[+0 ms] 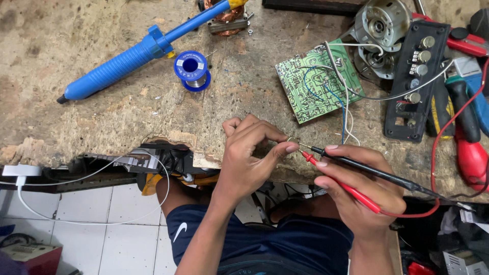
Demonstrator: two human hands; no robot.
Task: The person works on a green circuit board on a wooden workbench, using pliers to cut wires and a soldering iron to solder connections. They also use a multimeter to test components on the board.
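worn chipboard is forming the top of the desk point(76, 40), its front edge crumbling away above a tiled floor. the left hand point(249, 158) is pinching a small metal component point(292, 138) between thumb and forefinger, the other fingers curling loosely; what kind of part it is is too small to make out. the right hand point(356, 198) is closing around two multimeter probes at once, the red probe point(341, 186) and the black probe point(367, 169), both tips pointing at the component just beside the left fingertips; whether they are touching it cannot be told.

behind the hands a green circuit board point(313, 84) is lying copper side up, with white and blue wires trailing off it toward a black control panel point(415, 76) and an electric motor point(382, 25). a blue desoldering pump point(127, 56) is resting well to the left, with a blue spool of solder wire point(192, 70) just beside it. red-handled tools at the right edge are being cut off by the frame.
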